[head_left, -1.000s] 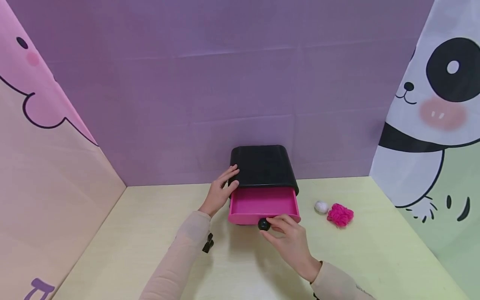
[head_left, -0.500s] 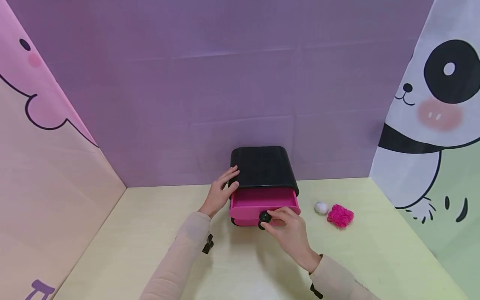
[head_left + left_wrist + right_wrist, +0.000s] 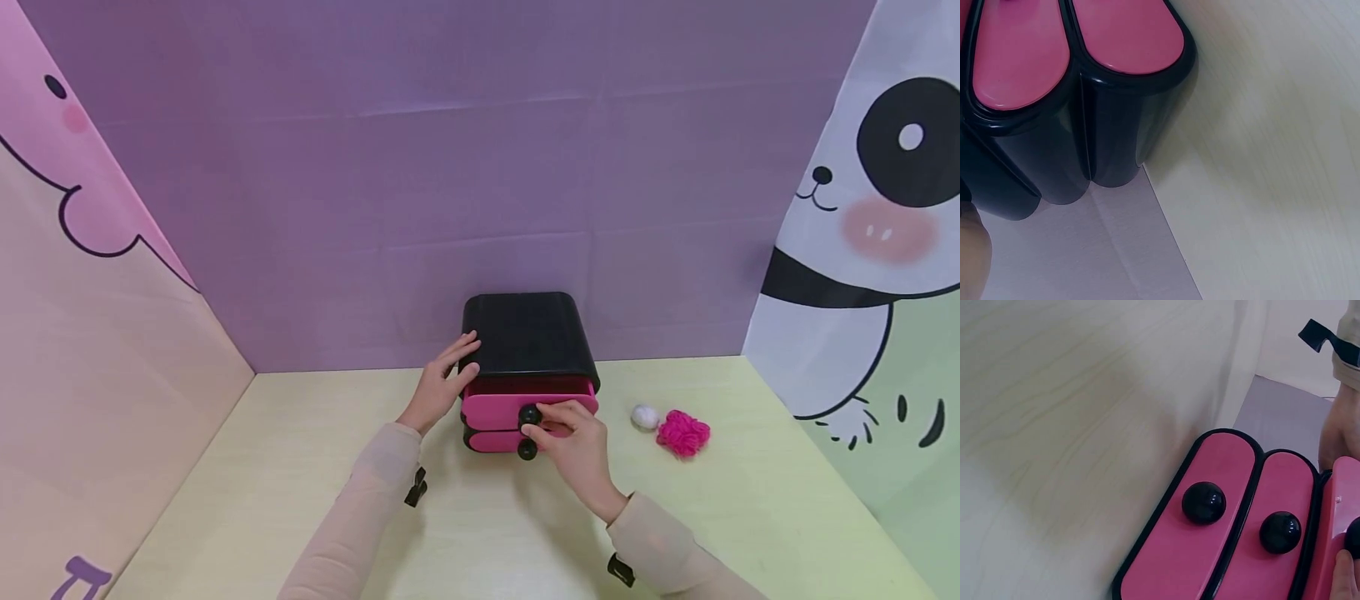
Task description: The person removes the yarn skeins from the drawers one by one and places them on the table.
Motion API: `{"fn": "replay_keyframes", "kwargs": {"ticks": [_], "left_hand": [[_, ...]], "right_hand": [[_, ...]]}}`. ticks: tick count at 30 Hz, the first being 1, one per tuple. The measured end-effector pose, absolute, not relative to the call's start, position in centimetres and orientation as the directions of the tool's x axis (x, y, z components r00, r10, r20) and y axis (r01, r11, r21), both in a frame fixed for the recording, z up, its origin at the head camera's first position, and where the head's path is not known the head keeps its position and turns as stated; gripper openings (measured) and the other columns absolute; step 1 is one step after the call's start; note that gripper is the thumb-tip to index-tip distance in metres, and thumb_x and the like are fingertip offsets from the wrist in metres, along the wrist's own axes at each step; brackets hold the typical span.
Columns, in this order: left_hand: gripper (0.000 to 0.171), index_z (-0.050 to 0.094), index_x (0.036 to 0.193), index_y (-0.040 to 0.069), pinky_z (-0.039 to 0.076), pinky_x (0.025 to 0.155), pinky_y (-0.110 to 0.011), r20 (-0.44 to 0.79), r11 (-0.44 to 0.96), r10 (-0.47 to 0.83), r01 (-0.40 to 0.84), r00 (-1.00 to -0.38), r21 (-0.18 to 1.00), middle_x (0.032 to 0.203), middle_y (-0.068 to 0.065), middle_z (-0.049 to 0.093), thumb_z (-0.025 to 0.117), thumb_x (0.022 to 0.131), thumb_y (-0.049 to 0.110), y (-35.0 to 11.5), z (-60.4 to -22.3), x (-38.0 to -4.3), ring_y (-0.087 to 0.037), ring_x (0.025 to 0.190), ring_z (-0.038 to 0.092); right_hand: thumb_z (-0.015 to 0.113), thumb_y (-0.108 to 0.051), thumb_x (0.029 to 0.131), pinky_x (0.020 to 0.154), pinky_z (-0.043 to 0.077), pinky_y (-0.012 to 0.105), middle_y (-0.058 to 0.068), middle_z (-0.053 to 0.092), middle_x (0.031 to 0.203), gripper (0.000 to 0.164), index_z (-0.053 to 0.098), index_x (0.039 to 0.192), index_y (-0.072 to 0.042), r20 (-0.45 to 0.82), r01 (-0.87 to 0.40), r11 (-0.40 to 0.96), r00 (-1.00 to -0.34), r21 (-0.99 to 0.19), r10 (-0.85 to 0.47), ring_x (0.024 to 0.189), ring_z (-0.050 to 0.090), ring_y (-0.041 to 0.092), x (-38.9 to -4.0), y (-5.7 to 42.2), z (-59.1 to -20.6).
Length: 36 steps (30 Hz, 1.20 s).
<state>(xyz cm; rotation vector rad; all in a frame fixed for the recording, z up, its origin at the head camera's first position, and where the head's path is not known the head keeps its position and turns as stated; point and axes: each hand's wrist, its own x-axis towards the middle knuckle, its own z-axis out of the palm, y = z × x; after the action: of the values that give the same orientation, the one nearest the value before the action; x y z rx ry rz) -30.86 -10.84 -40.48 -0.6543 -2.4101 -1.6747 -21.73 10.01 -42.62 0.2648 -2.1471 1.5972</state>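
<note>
A small black cabinet (image 3: 525, 333) with pink drawers stands against the back wall. Its top drawer (image 3: 491, 412) sticks out slightly, leaving a narrow gap under the black top. My right hand (image 3: 581, 454) pinches that drawer's round black knob (image 3: 529, 414) between thumb and fingers. My left hand (image 3: 437, 387) rests on the cabinet's left upper edge, its fingers extended along the top. In the right wrist view, the middle drawer's knob (image 3: 1280, 532) and the bottom drawer's knob (image 3: 1204, 503) show on their pushed-in drawers. The left wrist view catches the cabinet's black side (image 3: 1047, 156).
Right of the cabinet, a small white ball (image 3: 645, 417) lies beside a bright pink crumpled bundle (image 3: 683, 433) on the pale wooden table (image 3: 247, 500). A purple cloth wall (image 3: 480, 167) rises directly behind, with printed panels at both sides.
My right hand has pushed the top drawer by its knob inward, away from me, so most of its inside is now covered. The left hand has stayed on the cabinet.
</note>
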Motion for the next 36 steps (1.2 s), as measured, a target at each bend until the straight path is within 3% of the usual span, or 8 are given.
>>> {"fn": "replay_keyframes", "kwargs": {"ticks": [10, 15, 22, 36], "left_hand": [[0.046, 0.047, 0.136, 0.016, 0.017, 0.114, -0.043, 0.35, 0.273, 0.277, 0.422, -0.895, 0.864, 0.147, 0.008, 0.033, 0.054, 0.092, 0.031, -10.9, -40.5, -30.9, -0.012, 0.14, 0.02], [0.047, 0.045, 0.136, 0.015, 0.016, 0.114, -0.042, 0.332, 0.252, 0.295, 0.408, -0.896, 0.877, 0.148, 0.005, 0.032, 0.054, 0.092, 0.028, -10.9, -40.3, -30.8, -0.013, 0.14, 0.018], [0.046, 0.044, 0.136, 0.004, 0.017, 0.114, -0.045, 0.315, 0.258, 0.303, 0.395, -0.9, 0.882, 0.149, -0.004, 0.031, 0.053, 0.093, 0.019, -10.7, -38.0, -28.9, -0.02, 0.141, 0.019], [0.046, 0.044, 0.136, 0.005, 0.017, 0.114, -0.043, 0.314, 0.259, 0.299, 0.393, -0.901, 0.882, 0.149, -0.003, 0.032, 0.052, 0.094, 0.019, -10.7, -37.8, -28.6, -0.018, 0.141, 0.019]], "right_hand": [[0.078, -0.015, 0.071, 0.078, 0.054, 0.025, 0.007, 0.063, 0.091, 0.034, 0.071, 0.103, -0.005, 0.381, -0.331, 0.285, -0.913, -0.9, 0.143, 0.082, 0.067, 0.019, -23.3, 9.7, -42.5], [0.078, -0.013, 0.07, 0.076, 0.054, 0.025, 0.009, 0.062, 0.09, 0.035, 0.07, 0.103, -0.004, 0.39, -0.334, 0.294, -0.908, -0.895, 0.156, 0.082, 0.068, 0.021, -24.0, 9.6, -42.6], [0.078, -0.015, 0.071, 0.072, 0.055, 0.022, 0.007, 0.062, 0.092, 0.035, 0.071, 0.104, -0.006, 0.333, -0.282, 0.285, -0.931, -0.916, 0.151, 0.084, 0.067, 0.02, -24.4, 9.8, -42.4], [0.078, -0.014, 0.07, 0.068, 0.055, 0.023, 0.011, 0.063, 0.094, 0.037, 0.07, 0.104, -0.004, 0.259, -0.224, 0.25, -0.958, -0.942, 0.119, 0.087, 0.067, 0.022, -24.8, 10.2, -41.8]]}}
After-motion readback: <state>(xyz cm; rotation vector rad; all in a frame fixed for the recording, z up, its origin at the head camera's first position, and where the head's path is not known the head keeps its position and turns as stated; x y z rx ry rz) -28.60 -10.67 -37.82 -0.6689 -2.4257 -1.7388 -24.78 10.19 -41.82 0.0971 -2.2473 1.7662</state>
